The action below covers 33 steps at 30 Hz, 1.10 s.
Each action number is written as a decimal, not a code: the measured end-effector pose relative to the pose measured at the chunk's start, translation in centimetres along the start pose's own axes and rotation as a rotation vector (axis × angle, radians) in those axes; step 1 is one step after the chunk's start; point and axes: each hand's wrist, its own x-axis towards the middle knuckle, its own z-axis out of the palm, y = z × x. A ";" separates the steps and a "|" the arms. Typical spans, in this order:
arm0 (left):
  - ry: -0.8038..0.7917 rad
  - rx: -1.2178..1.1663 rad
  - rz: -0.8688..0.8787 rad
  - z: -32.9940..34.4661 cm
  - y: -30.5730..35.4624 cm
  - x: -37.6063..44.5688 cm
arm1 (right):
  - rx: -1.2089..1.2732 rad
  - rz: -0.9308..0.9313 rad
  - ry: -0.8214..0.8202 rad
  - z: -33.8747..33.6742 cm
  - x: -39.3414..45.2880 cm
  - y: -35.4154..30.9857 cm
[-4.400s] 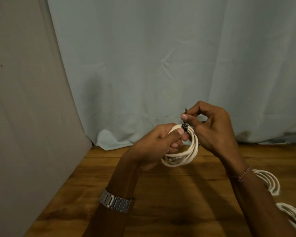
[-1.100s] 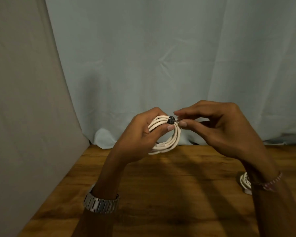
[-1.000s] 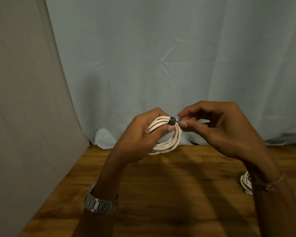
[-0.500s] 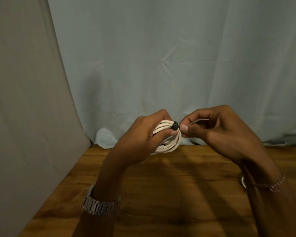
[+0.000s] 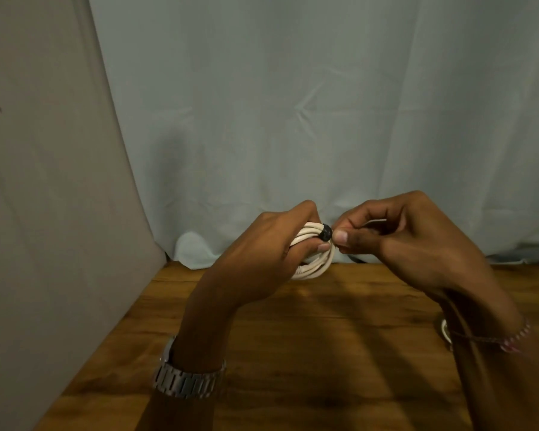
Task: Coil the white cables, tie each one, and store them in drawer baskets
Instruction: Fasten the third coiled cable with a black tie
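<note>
A metal watch [image 5: 189,381] is sitting on the near left wrist, and a beaded bracelet [image 5: 515,339] is circling the right wrist. Just beside that right wrist, a small piece of another white cable [image 5: 445,331] is peeking out on the counter [image 5: 324,353]. Above the far part of the counter, both hands are meeting in the air. The left hand [image 5: 262,262] is gripping a coil [image 5: 313,259] of white cable, with its fingers curled round the strands and its thumb pressing on them from below. A black tie [image 5: 326,233] is wrapping the strands at the top of the coil, right at the left thumb tip. The right hand [image 5: 408,244] is pinching at the tie between thumb and forefinger, its other fingers curling loosely. Farther back, a pale blue cloth [image 5: 293,119] is hanging down to the counter's far edge, and a grey cloth [image 5: 44,181] is covering the left side.
</note>
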 end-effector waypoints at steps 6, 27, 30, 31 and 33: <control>-0.011 0.059 -0.050 0.0 0.1 0.0 | 0.000 0.031 0.024 0.4 0.1 0.0; 0.082 -0.152 -0.040 -0.7 -0.1 -0.4 | 0.249 -0.099 -0.130 -1.1 0.7 0.7; 0.074 -0.174 -0.043 -0.6 -0.2 -0.4 | 0.276 -0.120 -0.150 -1.2 0.8 1.0; 0.072 -0.180 -0.046 -0.6 -0.2 -0.4 | 0.274 -0.132 -0.156 -1.3 0.8 1.0; 0.064 -0.185 -0.057 -0.5 -0.3 -0.4 | 0.265 -0.147 -0.161 -1.3 0.9 1.1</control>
